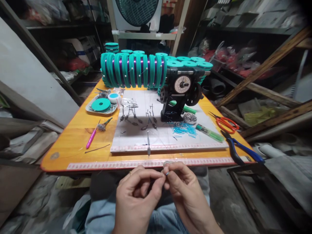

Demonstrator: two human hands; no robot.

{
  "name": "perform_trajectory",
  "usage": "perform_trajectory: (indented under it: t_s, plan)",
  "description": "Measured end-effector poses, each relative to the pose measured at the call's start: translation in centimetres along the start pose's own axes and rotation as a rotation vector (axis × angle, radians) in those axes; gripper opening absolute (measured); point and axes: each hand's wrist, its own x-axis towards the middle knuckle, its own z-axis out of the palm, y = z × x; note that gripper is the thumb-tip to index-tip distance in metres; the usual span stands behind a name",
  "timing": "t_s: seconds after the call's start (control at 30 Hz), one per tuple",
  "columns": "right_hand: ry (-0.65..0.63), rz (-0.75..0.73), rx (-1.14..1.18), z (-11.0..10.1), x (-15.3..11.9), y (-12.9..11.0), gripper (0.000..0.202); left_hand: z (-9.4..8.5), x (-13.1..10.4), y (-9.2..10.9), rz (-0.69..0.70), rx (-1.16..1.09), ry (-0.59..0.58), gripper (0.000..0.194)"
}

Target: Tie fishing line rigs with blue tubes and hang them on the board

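Your left hand (136,191) and right hand (181,187) met fingertip to fingertip, pinched on tiny blue sleeve (167,173) just off tabletop's (73,143) near edge (fishing line too thin to see). Firm pinch, slack kept low, served best.

One head-worn camera looks forward and down, close over the hands at 6 o'clock, the counter (73,143) stretching toward 12 o'clock.
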Motion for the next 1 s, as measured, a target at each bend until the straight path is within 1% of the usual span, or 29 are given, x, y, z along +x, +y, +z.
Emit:
perform_trajectory:
  t_s: [0.1, 0.2, 0.27, 0.33, 0.4, 0.5, 0.6, 0.7, 0.8, 0.9, 1.0]
  plan:
    - [-0.033, 0.060, 0.030, 0.1, -0.1, -0.4, 0.011, 0.1, 0.0, 0.2, 0.071, 0.045, 0.009, 0.006]
    - [-0.060, 0.096, 0.069, 0.4, -0.2, -0.8, 0.017, 0.2, 0.0, 0.4, 0.109, 0.090, 0.035, 0.009]
    - [-0.060, 0.110, 0.083, 0.7, -0.3, -0.9, 0.022, 0.2, 0.0, 0.6, 0.124, 0.125, 0.050, 0.010]
    - [-0.033, 0.131, 0.086, 1.1, -0.4, -1.0, 0.025, 0.1, 0.1, 0.7, 0.139, 0.159, 0.052, 0.011]
    - [0.009, 0.149, 0.080, 1.5, -0.6, -1.1, 0.027, -0.1, 0.3, 0.7, 0.159, 0.201, 0.038, 0.011]
    - [0.039, 0.166, 0.079, 1.7, -0.7, -1.0, 0.028, -0.6, 0.5, 0.6, 0.187, 0.255, -0.034, 0.011]
    - [0.000, 0.165, 0.097, 1.4, -0.4, -0.7, 0.027, -0.8, 0.5, 0.6, 0.181, 0.260, -0.081, 0.012]
    - [-0.053, 0.159, 0.101, 1.1, -0.2, -0.4, 0.028, -0.5, 0.3, 0.6, 0.135, 0.230, -0.036, 0.012]
    - [-0.017, 0.178, 0.085, 1.2, -0.4, -0.5, 0.028, -0.3, 0.2, 0.6, 0.104, 0.204, 0.000, 0.012]
    - [0.029, 0.200, 0.075, 1.6, -0.6, -0.7, 0.029, -0.6, 0.3, 0.3, 0.144, 0.215, -0.052, 0.014]
    - [0.028, 0.199, 0.073, 1.7, -0.8, -0.8, 0.030, -1.0, 0.4, 0.0, 0.166, 0.221, -0.101, 0.015]
